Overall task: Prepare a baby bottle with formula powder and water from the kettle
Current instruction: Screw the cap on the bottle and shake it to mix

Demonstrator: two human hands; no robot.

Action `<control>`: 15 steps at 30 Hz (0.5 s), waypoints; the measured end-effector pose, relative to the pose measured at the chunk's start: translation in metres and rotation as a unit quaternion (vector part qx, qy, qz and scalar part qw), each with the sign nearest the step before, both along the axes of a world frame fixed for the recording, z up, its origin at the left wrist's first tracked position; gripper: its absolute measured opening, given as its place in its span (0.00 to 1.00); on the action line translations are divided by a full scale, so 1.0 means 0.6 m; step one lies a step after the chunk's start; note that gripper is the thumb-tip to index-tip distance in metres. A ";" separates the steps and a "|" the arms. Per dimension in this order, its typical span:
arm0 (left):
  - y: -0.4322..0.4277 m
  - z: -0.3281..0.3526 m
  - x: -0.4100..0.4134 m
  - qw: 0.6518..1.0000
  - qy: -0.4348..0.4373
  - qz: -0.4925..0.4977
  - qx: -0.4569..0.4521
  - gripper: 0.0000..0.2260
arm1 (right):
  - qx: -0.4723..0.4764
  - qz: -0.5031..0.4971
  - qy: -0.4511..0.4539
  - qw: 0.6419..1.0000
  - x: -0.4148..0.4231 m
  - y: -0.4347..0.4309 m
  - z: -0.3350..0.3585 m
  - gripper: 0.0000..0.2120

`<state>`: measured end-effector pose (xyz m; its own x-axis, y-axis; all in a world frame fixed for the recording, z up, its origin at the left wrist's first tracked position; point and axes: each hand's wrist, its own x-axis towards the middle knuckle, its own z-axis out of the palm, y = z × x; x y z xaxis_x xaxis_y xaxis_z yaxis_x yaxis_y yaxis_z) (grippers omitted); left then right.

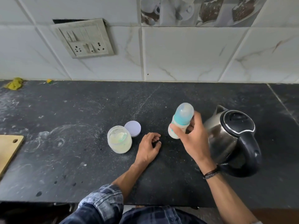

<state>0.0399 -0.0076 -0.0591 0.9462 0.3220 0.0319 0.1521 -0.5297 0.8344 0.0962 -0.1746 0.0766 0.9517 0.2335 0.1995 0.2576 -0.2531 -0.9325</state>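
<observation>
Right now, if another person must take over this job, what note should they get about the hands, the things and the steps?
Right hand: grips the baby bottle, tilted, in front of the kettle.
Left hand: rests on the counter with fingers loosely curled and holds nothing.
Formula jar: open and left of the left hand, with its lid lying on the counter behind it.
Done, as it seems: the bottle holds pale milky liquid and its cap is on. The kettle lid is closed.
Left, probably: finish mixing, set the bottle down and put the lid back on the jar.
</observation>
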 end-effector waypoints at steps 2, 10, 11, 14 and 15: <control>0.000 0.001 -0.001 1.000 -0.003 -0.004 -0.002 0.11 | 0.037 0.006 0.016 0.999 -0.006 -0.004 -0.006 0.32; 0.002 0.004 0.000 1.000 0.002 -0.007 0.000 0.11 | 0.091 0.025 0.029 0.995 -0.011 -0.001 0.003 0.25; 0.002 0.005 0.002 1.000 0.002 -0.006 -0.001 0.11 | 0.099 0.026 0.025 0.994 -0.011 -0.001 0.004 0.24; 0.003 0.010 0.006 1.000 0.002 -0.004 0.000 0.11 | 0.114 0.029 0.023 0.993 -0.005 0.000 0.007 0.23; 0.003 0.010 0.005 1.000 0.003 -0.003 0.001 0.11 | 0.113 0.027 0.022 0.993 -0.004 0.000 0.009 0.23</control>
